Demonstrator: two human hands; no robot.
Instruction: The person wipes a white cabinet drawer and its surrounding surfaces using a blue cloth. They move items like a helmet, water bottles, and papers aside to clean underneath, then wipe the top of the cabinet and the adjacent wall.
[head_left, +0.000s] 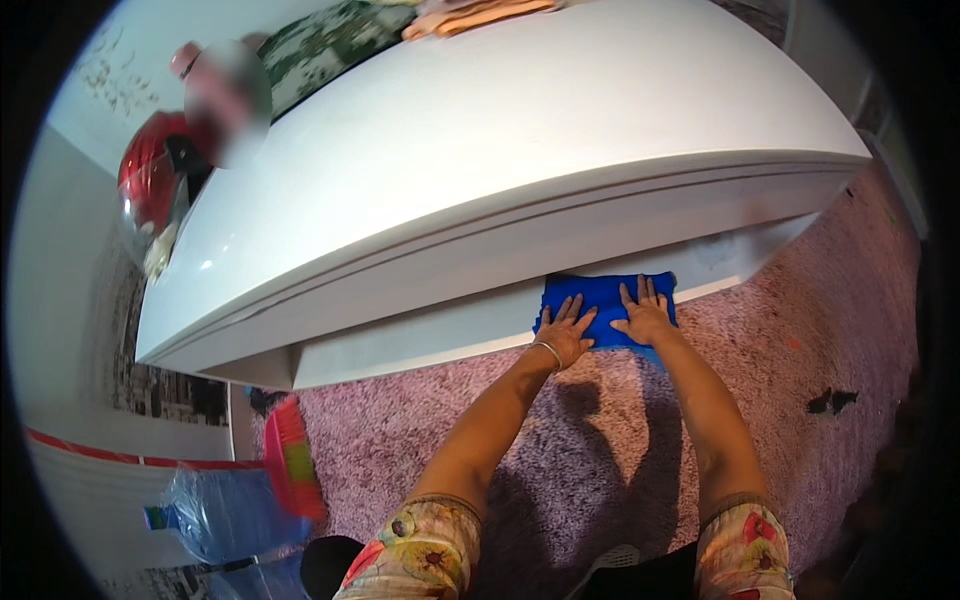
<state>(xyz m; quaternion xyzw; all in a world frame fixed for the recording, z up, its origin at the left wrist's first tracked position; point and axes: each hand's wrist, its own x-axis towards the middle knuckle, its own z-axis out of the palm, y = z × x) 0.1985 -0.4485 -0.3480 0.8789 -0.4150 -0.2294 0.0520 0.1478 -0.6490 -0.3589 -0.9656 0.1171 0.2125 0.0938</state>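
A blue folded cloth (611, 309) lies in the open lower shelf of a long white cabinet (480, 142), reaching over its front edge. My left hand (568, 331) presses flat on the cloth's left part, fingers spread, a bracelet on the wrist. On the right part of the cloth rests my right hand (645, 311), palm down with the fingers spread. Neither hand grips the cloth. Its lower edge hangs just above the pink carpet.
Folded orange fabric (487, 16) lies at the back of the cabinet top, with red balloons (150, 169) at its left end. A pink broom head (294, 459) and large blue water bottles (232, 514) are at lower left. Shaggy pink carpet (397, 420) covers the floor.
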